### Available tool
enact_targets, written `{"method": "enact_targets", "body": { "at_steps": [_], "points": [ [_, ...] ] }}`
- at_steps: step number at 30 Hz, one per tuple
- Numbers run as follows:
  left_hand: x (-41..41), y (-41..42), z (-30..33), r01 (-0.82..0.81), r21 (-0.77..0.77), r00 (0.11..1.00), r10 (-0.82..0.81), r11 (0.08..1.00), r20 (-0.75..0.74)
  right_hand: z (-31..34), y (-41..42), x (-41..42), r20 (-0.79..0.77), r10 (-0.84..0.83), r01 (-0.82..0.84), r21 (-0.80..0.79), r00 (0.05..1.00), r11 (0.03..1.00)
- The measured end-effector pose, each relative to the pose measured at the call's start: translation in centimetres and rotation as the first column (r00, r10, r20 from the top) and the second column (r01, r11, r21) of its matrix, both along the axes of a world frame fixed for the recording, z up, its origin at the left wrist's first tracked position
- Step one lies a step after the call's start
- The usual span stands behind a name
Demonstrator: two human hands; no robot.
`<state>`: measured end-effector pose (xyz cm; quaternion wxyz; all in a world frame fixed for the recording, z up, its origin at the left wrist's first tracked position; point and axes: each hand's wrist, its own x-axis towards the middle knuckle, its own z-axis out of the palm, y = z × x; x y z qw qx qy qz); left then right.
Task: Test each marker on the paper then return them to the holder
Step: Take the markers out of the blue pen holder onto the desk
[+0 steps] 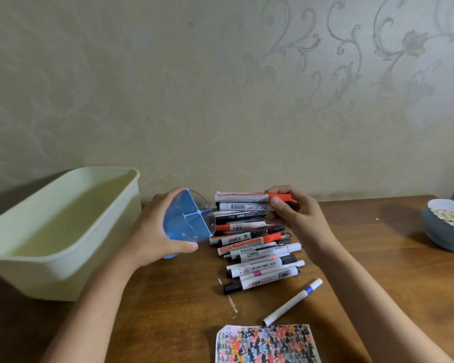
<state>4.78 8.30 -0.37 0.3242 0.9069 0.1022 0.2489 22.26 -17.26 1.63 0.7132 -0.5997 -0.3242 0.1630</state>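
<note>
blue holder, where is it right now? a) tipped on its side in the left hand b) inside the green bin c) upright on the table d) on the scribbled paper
a: the left hand grips the blue holder tilted, its divided opening facing the marker pile.

Barcodes show on several markers (pixel 257 247) — their printed labels too small to read.

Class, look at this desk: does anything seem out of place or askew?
Yes. The blue holder is tipped sideways in the left hand, with no markers showing inside; the markers lie piled on the table. One white marker lies apart, near the paper.
</note>
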Motion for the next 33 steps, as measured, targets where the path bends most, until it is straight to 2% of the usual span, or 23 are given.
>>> {"method": "enact_targets", "body": {
  "at_steps": [4, 11, 14, 18, 22, 26, 33],
  "points": [
    [0.4, 0.0, -0.6, -0.085, -0.113, 0.992, 0.094, 0.99, 0.083, -1.0, -1.0, 2.0, 0.001, -0.06, 0.06, -0.077, 0.998, 0.995],
    [0.8, 0.1, -1.1, -0.179, -0.184, 0.966, 0.207, 0.967, 0.151, -1.9, -0.7, 1.9, 0.215, 0.001, 0.055, -0.255, 0.977, 0.965],
    [0.7, 0.4, -0.8, -0.267, -0.113, 0.947, 0.282, 0.957, 0.152, -2.0, -0.3, 1.6, 0.33, 0.056, 0.065, -0.347, 0.942, 0.936],
    [0.5, 0.9, -0.8, -0.303, -0.049, 0.944, 0.307, 0.952, 0.119, -2.2, -0.1, 1.4, 0.375, 0.122, 0.051, -0.418, 0.919, 0.907],
    [0.3, 0.5, -0.4, -0.372, 0.11, 0.925, 0.359, 0.922, 0.127, -2.4, -0.2, 1.4, 0.395, 0.123, 0.061, -0.421, 0.91, 0.905],
    [0.3, 0.2, -0.1, -0.375, 0.261, 0.925, 0.342, 0.889, 0.164, -2.8, 0.0, 1.2, 0.433, 0.087, 0.109, -0.408, 0.897, 0.907],
    [0.5, -0.6, 0.4, -0.374, 0.34, 0.926, 0.331, 0.863, 0.18, -3.7, 0.2, 1.5, 0.555, 0.077, 0.218, -0.446, 0.829, 0.868]
  ]
}}
